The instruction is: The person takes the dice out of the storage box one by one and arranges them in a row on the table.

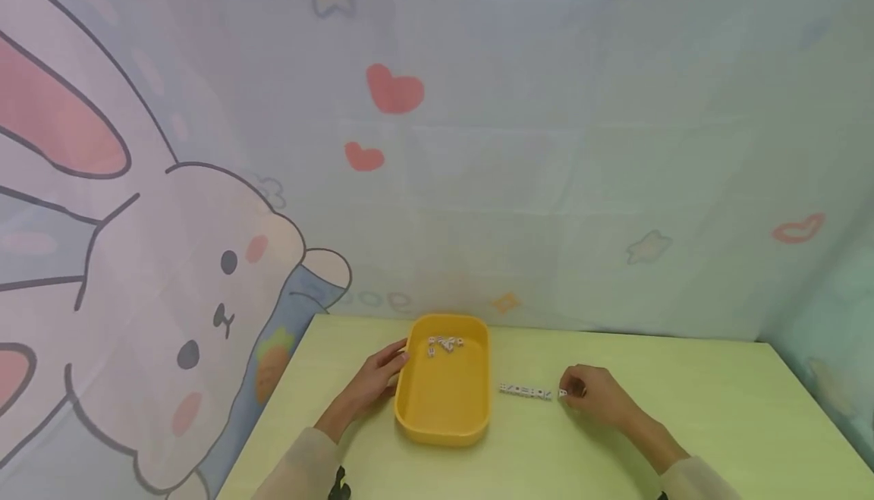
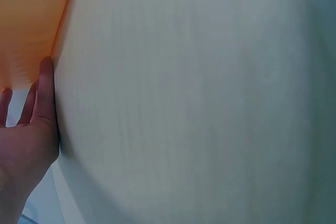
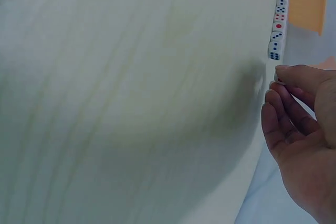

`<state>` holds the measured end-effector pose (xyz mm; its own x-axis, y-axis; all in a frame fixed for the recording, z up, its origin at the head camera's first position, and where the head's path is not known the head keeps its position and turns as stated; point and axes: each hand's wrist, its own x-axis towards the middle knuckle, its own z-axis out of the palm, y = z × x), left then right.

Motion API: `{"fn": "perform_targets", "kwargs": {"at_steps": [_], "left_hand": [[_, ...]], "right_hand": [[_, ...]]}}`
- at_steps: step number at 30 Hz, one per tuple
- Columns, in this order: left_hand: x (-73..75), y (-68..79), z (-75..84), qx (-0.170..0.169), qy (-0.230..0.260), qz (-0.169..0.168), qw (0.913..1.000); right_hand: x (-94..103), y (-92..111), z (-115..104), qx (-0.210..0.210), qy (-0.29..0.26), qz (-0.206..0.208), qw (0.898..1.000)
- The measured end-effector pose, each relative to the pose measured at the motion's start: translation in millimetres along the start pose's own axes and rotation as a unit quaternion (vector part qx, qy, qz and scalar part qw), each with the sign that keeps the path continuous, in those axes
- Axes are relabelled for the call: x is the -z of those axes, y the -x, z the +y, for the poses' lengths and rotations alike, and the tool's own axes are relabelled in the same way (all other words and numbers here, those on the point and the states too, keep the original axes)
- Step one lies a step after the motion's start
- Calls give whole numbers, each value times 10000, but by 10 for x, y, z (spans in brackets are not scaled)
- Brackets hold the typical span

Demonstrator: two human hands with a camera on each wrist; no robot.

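Observation:
A yellow tray [image 1: 444, 409] stands on the table with several white dice [image 1: 447, 344] at its far end. My left hand [image 1: 374, 377] touches the tray's left side, its fingers fairly straight against the wall in the left wrist view. Right of the tray, a straight row of dice [image 1: 525, 391] lies on the tabletop, the dice side by side. At the row's right end my right hand [image 1: 602, 395] pinches a single die [image 1: 563, 393] between thumb and forefinger, a small gap from the last die. In the right wrist view the fingertips mostly cover this die.
The pale yellow-green table [image 1: 717, 409] extends to the right of my right hand. Behind it hangs a printed cloth backdrop [image 1: 519, 204] with a cartoon rabbit and hearts. A small black object [image 1: 339, 486] shows beside the left sleeve.

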<state>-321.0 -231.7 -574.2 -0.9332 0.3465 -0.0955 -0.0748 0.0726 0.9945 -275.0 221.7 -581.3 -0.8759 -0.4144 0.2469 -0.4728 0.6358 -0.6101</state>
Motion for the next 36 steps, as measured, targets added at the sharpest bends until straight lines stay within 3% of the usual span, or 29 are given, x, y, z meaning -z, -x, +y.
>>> {"fn": "perform_targets", "kwargs": {"at_steps": [14, 23, 36], "left_hand": [[20, -20, 35, 79, -167, 248, 9995], [16, 5, 8, 20, -207, 113, 9997], [-9, -16, -54, 80, -212, 252, 9994]], "right_hand": [[-129, -65, -22, -195, -218, 8, 9996], [-162, 9, 37, -326, -659, 58, 9973], [-190, 42, 17, -69, -832, 214, 9963]]}}
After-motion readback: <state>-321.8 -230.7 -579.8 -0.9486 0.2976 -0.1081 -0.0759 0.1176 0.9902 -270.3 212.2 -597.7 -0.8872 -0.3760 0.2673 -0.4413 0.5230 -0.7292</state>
